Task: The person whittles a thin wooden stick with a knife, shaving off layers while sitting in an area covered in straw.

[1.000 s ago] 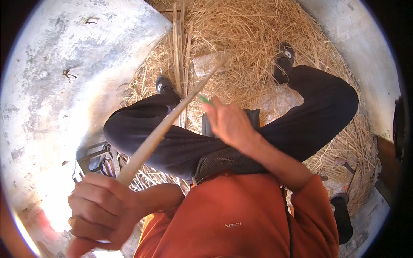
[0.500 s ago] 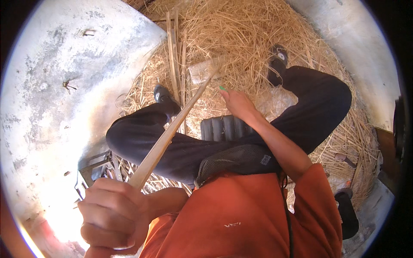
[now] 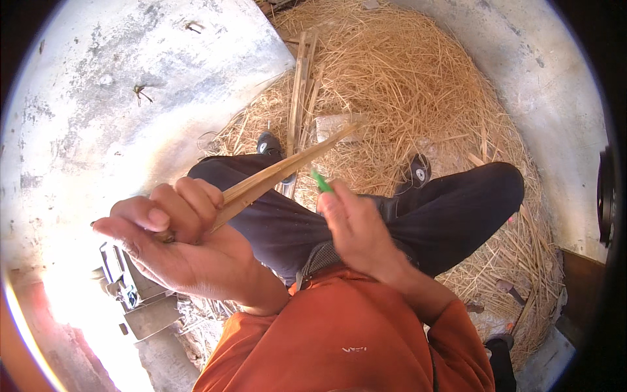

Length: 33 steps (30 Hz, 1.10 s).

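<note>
My left hand [image 3: 202,258] grips the thick end of a long, pale strip that looks like split bamboo [image 3: 277,178]. Its tapering far end points up and to the right, above my crossed legs. In my right hand [image 3: 366,238] is a small bright green object [image 3: 321,181]; only its tip juts past the fingers, so its kind is not plain. That hand is closed, just below the strip and apart from it.
Thin shavings [image 3: 418,85] cover the floor ahead and to the right. A pale block [image 3: 333,125] and long slats [image 3: 302,88] lie beyond my legs. A metal device [image 3: 130,287] stands at the lower left, beside a pale wall [image 3: 78,130]. A hammer-like tool [image 3: 511,291] lies at right.
My left hand has risen and turned palm up, tilting the strip flatter. My right hand has come back toward my body, and more of the green object shows.
</note>
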Each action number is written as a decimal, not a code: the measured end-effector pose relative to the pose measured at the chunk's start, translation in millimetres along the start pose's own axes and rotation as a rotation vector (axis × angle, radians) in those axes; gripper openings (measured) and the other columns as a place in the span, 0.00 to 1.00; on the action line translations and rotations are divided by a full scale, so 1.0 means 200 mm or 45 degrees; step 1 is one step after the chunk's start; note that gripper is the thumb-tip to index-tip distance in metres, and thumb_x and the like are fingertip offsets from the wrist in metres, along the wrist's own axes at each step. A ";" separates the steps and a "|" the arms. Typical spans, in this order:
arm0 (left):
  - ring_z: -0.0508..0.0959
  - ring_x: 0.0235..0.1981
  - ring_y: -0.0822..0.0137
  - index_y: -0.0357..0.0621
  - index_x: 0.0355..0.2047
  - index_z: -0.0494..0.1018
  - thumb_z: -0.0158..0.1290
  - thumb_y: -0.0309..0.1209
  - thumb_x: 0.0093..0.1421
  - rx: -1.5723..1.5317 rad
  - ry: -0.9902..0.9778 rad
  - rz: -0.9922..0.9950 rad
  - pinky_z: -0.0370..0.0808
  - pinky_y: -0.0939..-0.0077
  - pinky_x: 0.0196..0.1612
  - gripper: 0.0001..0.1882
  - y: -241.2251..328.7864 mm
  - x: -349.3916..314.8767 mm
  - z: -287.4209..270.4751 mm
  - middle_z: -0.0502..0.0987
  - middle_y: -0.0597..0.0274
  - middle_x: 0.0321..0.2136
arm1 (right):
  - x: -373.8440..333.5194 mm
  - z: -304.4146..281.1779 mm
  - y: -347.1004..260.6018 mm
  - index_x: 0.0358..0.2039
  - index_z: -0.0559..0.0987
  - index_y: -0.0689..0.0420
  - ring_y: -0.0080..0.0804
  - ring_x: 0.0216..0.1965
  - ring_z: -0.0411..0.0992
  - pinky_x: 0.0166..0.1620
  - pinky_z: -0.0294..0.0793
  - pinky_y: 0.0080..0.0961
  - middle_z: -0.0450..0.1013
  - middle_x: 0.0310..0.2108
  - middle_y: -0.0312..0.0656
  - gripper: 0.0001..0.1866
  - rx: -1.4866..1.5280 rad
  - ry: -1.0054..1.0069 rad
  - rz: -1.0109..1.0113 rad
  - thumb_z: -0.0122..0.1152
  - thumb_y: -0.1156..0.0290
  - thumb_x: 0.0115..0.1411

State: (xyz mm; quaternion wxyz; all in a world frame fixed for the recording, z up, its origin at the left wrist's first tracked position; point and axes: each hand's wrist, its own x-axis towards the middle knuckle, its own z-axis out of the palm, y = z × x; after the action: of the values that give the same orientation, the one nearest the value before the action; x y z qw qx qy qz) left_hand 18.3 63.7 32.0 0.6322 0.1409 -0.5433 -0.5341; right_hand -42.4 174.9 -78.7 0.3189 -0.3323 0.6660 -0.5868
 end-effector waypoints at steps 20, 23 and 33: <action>0.43 0.09 0.77 0.50 0.14 0.53 0.27 0.48 0.68 0.035 0.176 0.203 0.45 0.83 0.13 0.27 -0.02 -0.10 0.02 0.47 0.71 0.08 | -0.06 0.16 0.03 0.31 0.66 0.60 0.56 0.16 0.68 0.19 0.65 0.48 0.66 0.11 0.54 0.14 -0.164 0.066 -0.189 0.47 0.61 0.63; 0.43 0.09 0.78 0.51 0.14 0.51 0.27 0.48 0.68 -0.023 0.181 0.177 0.44 0.83 0.12 0.26 -0.03 -0.10 0.03 0.47 0.71 0.08 | -0.06 0.15 0.03 0.31 0.66 0.60 0.56 0.15 0.68 0.18 0.65 0.48 0.66 0.11 0.54 0.14 -0.298 0.080 -0.186 0.47 0.61 0.63; 0.43 0.11 0.76 0.53 0.13 0.47 0.28 0.49 0.68 0.005 0.025 0.147 0.45 0.82 0.15 0.27 -0.01 -0.10 0.01 0.46 0.71 0.09 | -0.04 0.15 0.00 0.30 0.65 0.60 0.58 0.15 0.68 0.18 0.66 0.49 0.65 0.10 0.55 0.16 -0.279 0.072 -0.174 0.47 0.59 0.63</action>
State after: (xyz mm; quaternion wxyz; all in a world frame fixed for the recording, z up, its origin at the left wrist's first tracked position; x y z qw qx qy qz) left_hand 19.2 80.2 19.9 0.6669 0.1159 -0.5454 -0.4943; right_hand -14.0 164.7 -82.5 0.2209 -0.3931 0.7107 -0.5399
